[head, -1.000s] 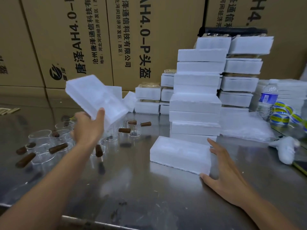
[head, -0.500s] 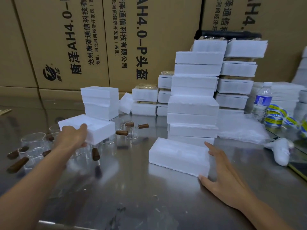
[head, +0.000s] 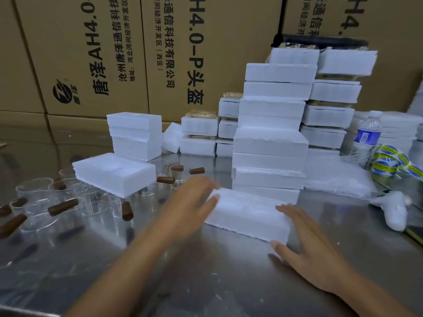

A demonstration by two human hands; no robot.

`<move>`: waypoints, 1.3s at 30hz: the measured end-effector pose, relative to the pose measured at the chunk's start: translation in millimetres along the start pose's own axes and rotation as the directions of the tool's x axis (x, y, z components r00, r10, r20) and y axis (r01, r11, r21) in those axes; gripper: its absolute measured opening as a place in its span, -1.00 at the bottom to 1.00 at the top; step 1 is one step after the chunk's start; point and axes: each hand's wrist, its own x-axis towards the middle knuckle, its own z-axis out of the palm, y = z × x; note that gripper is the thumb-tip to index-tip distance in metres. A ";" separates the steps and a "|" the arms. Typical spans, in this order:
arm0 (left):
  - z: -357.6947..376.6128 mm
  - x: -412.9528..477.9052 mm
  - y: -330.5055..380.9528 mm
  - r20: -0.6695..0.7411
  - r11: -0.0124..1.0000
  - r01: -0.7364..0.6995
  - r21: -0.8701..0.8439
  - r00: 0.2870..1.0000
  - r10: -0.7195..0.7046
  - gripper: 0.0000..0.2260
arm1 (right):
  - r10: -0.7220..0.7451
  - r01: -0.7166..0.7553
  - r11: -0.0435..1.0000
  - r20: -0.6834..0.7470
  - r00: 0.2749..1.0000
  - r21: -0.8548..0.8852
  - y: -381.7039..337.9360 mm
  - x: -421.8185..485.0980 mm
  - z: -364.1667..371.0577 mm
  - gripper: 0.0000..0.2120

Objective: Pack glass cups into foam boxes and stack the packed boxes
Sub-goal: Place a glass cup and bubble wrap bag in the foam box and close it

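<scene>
Released, the grainy foam lid [head: 114,172] now rests on clear glass cups [head: 39,202]; my left hand [head: 190,202] and right hand [head: 309,248], fingers straight, bracket the rectangular foam box [head: 249,213].

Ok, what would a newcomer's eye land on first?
The tall stack of foam boxes, centre-right on the steel table, with left hand and right hand flanking a single foam box before it. Leftward, glass cups crowd the table, a foam tray lying atop them.

Foam box [head: 249,213] before the tall foam stack [head: 270,143], glass cups [head: 41,202] left (another box [head: 114,172] atop them)
</scene>
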 end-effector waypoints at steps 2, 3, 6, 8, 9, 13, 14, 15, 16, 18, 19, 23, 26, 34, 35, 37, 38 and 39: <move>26.4 1.2 -0.7 0.087 0.999 -0.045 -0.026 0.995 0.047 -0.83 | 0.000 0.000 1.000 -0.031 1.000 -0.020 -0.7 1.4 1.1 -0.48; 34.5 1.6 -2.7 0.099 0.998 -0.044 -0.041 0.994 0.047 -0.83 | -0.002 0.001 1.000 -0.060 0.998 -0.022 -1.0 1.9 1.4 -0.51; 44.4 0.9 -9.9 0.082 0.999 -0.035 -0.021 0.996 0.037 -0.80 | -0.014 0.022 0.999 -0.182 0.983 0.042 -11.5 4.2 -0.3 -0.60; 44.4 -1.1 -13.9 0.049 0.998 -0.059 0.031 0.997 0.057 -0.69 | -0.063 0.084 0.994 -0.277 0.959 0.063 -23.9 14.1 0.1 -0.69; 43.6 -1.8 -14.4 0.029 0.996 -0.070 0.048 0.997 0.069 -0.65 | -0.107 0.133 0.989 -0.330 0.938 0.057 -31.8 22.9 1.2 -0.67; 40.7 0.1 -12.3 -0.117 0.995 -0.101 0.021 0.988 0.103 -0.69 | -0.153 0.240 0.942 -0.335 0.930 0.236 -76.9 77.8 11.0 -0.70; 40.1 0.9 -11.9 -0.181 0.997 -0.081 -0.012 0.980 0.077 -0.73 | -0.156 0.245 0.924 -0.296 0.942 0.295 -88.0 94.3 15.2 -0.71; 39.4 2.3 -13.1 -0.248 0.997 -0.042 -0.061 0.968 0.026 -0.78 | -0.151 0.235 0.910 -0.255 0.955 0.342 -98.6 112.3 21.0 -0.70; 38.7 4.1 -14.4 -0.314 0.993 0.009 -0.119 0.948 -0.047 -0.86 | -0.140 0.212 0.902 -0.210 0.968 0.376 -107.6 131.2 27.5 -0.68; 38.6 6.8 -16.4 -0.419 0.966 0.108 -0.236 0.885 -0.202 -0.88 | -0.095 0.127 0.903 -0.097 0.991 0.411 -121.5 167.2 41.6 -0.64; 39.2 8.1 -17.6 -0.448 0.946 0.152 -0.285 0.852 -0.272 -0.82 | -0.061 0.067 0.907 -0.027 0.998 0.415 -126.0 183.6 49.2 -0.63; 42.2 12.1 -23.1 -0.460 0.873 0.265 -0.408 0.767 -0.448 -0.82 | 0.052 -0.124 0.932 0.212 0.976 0.341 -123.1 229.0 78.3 -0.54; 44.2 12.6 -23.0 -0.476 0.876 0.255 -0.409 0.759 -0.444 -0.81 | 0.096 -0.164 0.965 0.303 0.948 0.207 -113.0 242.7 91.7 -0.45; 43.2 11.9 -18.2 -0.469 0.894 0.210 -0.395 0.791 -0.393 -0.80 | 0.073 -0.034 0.992 0.329 0.942 -0.123 -104.7 248.9 95.0 -0.72; 42.9 11.8 -17.9 -0.471 0.894 0.210 -0.395 0.789 -0.394 -0.82 | 0.069 -0.019 0.988 0.322 0.944 -0.154 -104.8 247.9 95.0 -0.76; 42.6 11.5 -17.9 -0.466 0.889 0.214 -0.405 0.788 -0.402 -0.84 | 0.067 -0.004 0.979 0.307 0.949 -0.202 -105.4 245.1 93.3 -0.80; 42.4 11.3 -17.9 -0.465 0.889 0.214 -0.405 0.789 -0.402 -0.84 | 0.068 -0.003 0.975 0.291 0.954 -0.221 -106.2 242.7 91.0 -0.82; 42.3 11.1 -18.3 -0.466 0.890 0.215 -0.401 0.789 -0.401 -0.84 | 0.069 -0.004 0.972 0.265 0.962 -0.236 -107.4 239.8 87.7 -0.85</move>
